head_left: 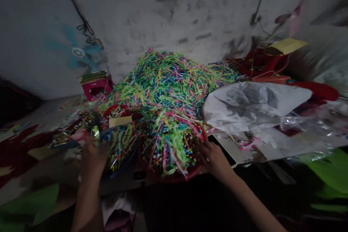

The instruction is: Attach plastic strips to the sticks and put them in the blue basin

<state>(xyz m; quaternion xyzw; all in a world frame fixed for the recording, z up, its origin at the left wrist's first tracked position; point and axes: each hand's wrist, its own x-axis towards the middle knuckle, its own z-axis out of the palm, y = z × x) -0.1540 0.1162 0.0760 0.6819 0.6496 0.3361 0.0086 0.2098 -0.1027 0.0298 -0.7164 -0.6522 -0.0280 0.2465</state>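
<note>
Pale, scuffed wall [125,14] fills the whole back of the room, dark stains up top and dim light all round! Below it runs the cluttered grey tabletop [43,112], and what a centrepiece: one huge heap of thin green, pink, blue and white strips [168,79], piled up against the wall. Far too many strips to count!

To the right of the heap sprawls one crumpled white plastic sack [252,103], grey print across it, too unclear to read. Directly in front of the heap, one round red basin [168,178] brims with loose strips over small multicoloured pieces; front-left of the heap, one round blue basin [112,175] carries more of the same.

Two fans flank the heap: a blue-bladed fan [78,52] to its left, a pink-bladed fan [295,16] to its right. Beneath the blue one, left of the heap, sits a magenta plastic stand [89,90], its pale marking illegible.

Now the hands, both in front of the heap! The right hand [210,154] is at the red basin's right rim, fingers bent and fairly close together; whether they grip anything, I can't tell. The left hand [92,156] is a blur just beside the blue basin, and its hold can't be made out.

Two yellow cards: one [288,46] up right of the heap, the other [120,121] on the blue basin's back edge. Finally, beside the right hand, one flat black rectangle [221,150].
</note>
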